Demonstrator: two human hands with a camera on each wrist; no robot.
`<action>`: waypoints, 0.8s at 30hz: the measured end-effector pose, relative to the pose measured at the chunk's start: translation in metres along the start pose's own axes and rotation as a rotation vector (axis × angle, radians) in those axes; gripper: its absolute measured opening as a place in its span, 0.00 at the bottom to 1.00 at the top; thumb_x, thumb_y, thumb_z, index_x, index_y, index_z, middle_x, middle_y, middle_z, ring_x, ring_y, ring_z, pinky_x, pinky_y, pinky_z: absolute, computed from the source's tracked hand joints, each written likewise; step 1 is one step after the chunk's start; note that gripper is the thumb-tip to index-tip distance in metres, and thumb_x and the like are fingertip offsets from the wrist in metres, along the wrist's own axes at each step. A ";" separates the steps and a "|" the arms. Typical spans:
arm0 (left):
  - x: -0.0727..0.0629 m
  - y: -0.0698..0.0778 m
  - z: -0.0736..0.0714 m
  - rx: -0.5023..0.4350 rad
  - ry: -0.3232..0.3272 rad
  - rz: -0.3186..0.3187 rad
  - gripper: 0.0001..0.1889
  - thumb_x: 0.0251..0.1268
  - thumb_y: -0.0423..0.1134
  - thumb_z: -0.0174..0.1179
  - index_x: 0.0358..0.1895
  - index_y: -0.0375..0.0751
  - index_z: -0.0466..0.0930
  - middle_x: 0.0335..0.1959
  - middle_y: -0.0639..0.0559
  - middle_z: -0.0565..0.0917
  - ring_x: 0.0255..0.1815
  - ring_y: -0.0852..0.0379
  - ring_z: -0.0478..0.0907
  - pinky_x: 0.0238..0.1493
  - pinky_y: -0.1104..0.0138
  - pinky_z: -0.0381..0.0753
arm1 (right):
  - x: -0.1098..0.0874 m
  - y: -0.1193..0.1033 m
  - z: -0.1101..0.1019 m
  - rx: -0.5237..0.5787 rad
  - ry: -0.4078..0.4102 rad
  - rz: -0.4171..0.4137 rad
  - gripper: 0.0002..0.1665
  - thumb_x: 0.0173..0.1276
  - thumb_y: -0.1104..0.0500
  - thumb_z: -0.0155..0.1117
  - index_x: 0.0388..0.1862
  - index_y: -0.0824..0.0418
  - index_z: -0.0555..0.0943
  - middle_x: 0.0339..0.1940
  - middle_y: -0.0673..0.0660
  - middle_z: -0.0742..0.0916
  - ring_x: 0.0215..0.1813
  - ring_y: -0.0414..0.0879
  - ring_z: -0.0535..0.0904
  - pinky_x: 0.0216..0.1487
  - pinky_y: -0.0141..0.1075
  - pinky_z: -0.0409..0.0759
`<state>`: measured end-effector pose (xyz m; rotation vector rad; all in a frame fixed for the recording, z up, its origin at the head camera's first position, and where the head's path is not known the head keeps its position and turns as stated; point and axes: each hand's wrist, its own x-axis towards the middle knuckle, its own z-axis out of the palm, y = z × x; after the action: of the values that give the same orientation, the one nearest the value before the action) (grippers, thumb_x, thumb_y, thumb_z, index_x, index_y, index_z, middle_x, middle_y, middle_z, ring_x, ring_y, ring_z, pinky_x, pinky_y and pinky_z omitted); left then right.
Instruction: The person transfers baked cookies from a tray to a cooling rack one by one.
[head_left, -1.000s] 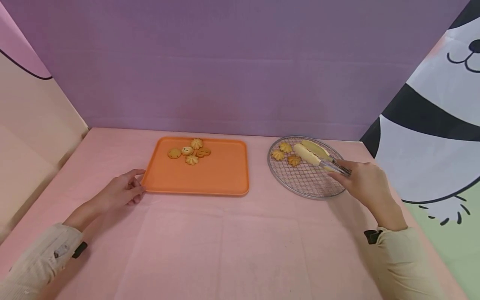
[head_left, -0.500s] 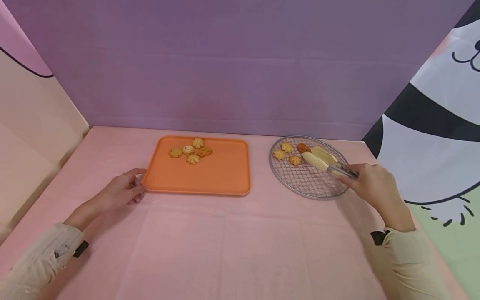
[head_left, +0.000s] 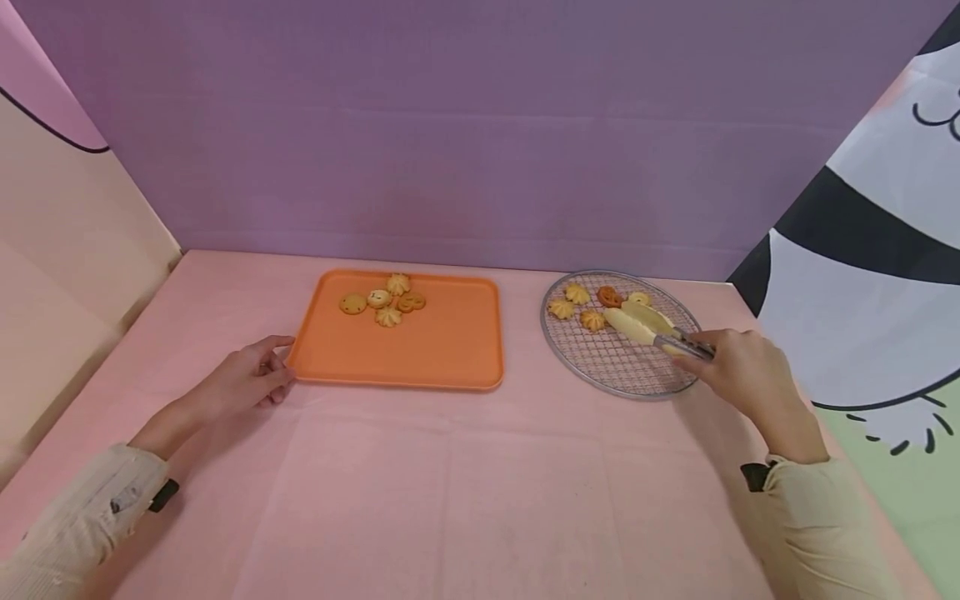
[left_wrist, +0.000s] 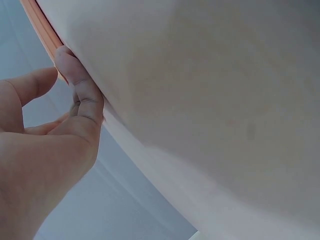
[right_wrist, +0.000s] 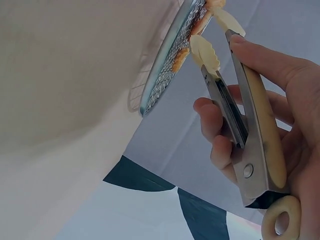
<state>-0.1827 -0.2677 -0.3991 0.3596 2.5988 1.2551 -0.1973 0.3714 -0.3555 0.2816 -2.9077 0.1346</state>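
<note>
My right hand [head_left: 750,387] grips a pair of metal tongs [right_wrist: 255,125] with pale yellow tips. In the head view the tips are over the round wire rack [head_left: 611,358]; the right wrist view shows them spread apart, with nothing visible between them. Behind the tips lie a brown pretzel-shaped cookie [head_left: 609,297] and a pale round cookie [head_left: 639,297]. Several piped star cookies [head_left: 577,293] sit at the rack's left. My left hand [head_left: 243,379] touches the front left corner of an orange tray [head_left: 405,358], its fingers loosely bent against the rim.
A small cluster on the tray includes a dotted round cookie [head_left: 352,304], a twisted cookie [head_left: 410,302] and star cookies [head_left: 388,317]. Pink cloth [head_left: 450,483] covers the table. A purple backdrop [head_left: 450,150] stands behind, and a panda-printed panel [head_left: 847,325] rises at the right.
The tongs have drawn back to the right, and the pretzel-shaped cookie, then the pale round cookie, came into sight. My left hand stays at the tray's corner. The head view shifts slightly.
</note>
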 end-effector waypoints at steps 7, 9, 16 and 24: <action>0.000 0.000 0.000 -0.006 -0.006 -0.004 0.30 0.72 0.29 0.55 0.73 0.25 0.56 0.34 0.43 0.79 0.30 0.55 0.78 0.29 0.68 0.83 | -0.001 0.003 0.000 0.005 -0.006 0.011 0.28 0.58 0.46 0.76 0.48 0.66 0.86 0.21 0.53 0.80 0.22 0.48 0.68 0.18 0.38 0.62; 0.000 0.000 0.000 -0.009 -0.006 -0.005 0.30 0.72 0.29 0.56 0.73 0.25 0.56 0.34 0.43 0.79 0.30 0.55 0.78 0.30 0.68 0.83 | -0.001 0.003 0.000 0.010 -0.007 0.018 0.28 0.59 0.46 0.76 0.49 0.66 0.86 0.22 0.54 0.81 0.22 0.48 0.68 0.18 0.38 0.62; 0.000 0.000 0.000 -0.002 -0.006 0.000 0.30 0.72 0.29 0.55 0.73 0.25 0.55 0.35 0.43 0.78 0.30 0.55 0.78 0.29 0.68 0.82 | -0.001 0.001 0.002 0.031 0.031 0.036 0.31 0.60 0.44 0.74 0.50 0.68 0.85 0.23 0.58 0.84 0.22 0.49 0.70 0.18 0.39 0.64; 0.000 0.000 0.000 0.004 -0.003 -0.006 0.30 0.73 0.29 0.55 0.73 0.25 0.56 0.35 0.43 0.79 0.30 0.55 0.78 0.29 0.69 0.82 | 0.001 -0.009 0.004 0.020 0.108 0.004 0.40 0.59 0.38 0.73 0.55 0.70 0.83 0.19 0.60 0.83 0.20 0.51 0.71 0.18 0.41 0.66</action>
<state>-0.1824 -0.2671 -0.3990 0.3532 2.5985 1.2465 -0.1976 0.3619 -0.3582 0.2630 -2.8017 0.1745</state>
